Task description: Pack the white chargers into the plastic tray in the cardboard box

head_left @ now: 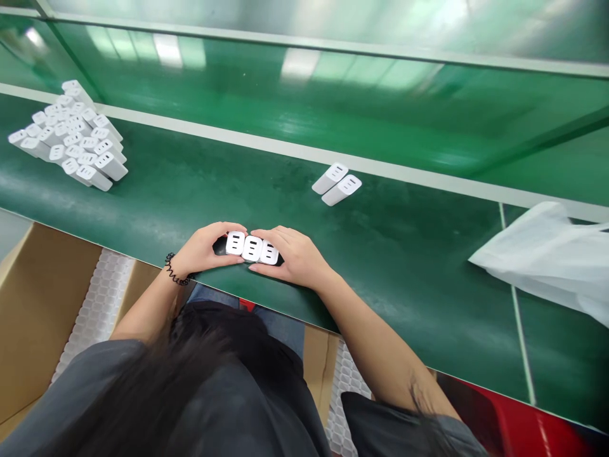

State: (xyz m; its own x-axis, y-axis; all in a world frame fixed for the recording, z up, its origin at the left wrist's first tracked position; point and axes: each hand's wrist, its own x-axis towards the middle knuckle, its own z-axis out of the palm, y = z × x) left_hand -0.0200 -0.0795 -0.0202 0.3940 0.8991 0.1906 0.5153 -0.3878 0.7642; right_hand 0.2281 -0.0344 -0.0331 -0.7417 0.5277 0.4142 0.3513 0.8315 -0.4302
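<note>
Three white blocks, round-cornered, dark-slotted, side by side, left hand and right hand grasping them

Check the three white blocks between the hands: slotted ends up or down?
Up: all three blocks show slots to the camera, between left hand and right hand. Cannot tell whether bases touch the green table.

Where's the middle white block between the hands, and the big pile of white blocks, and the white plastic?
Middle white block (252, 249): head view, on its slotted end.
Pile of white blocks (73, 138): head view, on a block near its middle.
White plastic (547, 254): head view, on its sheet.
</note>
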